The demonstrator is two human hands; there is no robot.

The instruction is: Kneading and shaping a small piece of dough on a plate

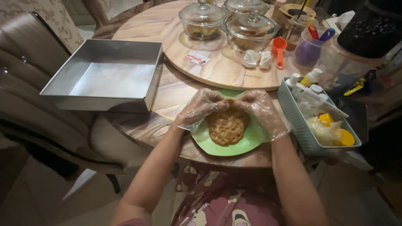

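Green plate (217, 144), brown holey-patterned cake (227, 125), silver pan (109, 75), teal basket (298, 121), orange scoop (279, 48), marbled beige-brown table (176, 90), clear gloves.

A round table (167, 100) of marbled brown stone carries everything, with a paler round turntable (222, 67) resting on its middle toward twelve o'clock. At ten o'clock a square metal baking pan (109, 79) overhangs the table's edge, while a green plate (251, 140) lies at six o'clock and a teal basket (293, 113) of bottles stands at four o'clock.
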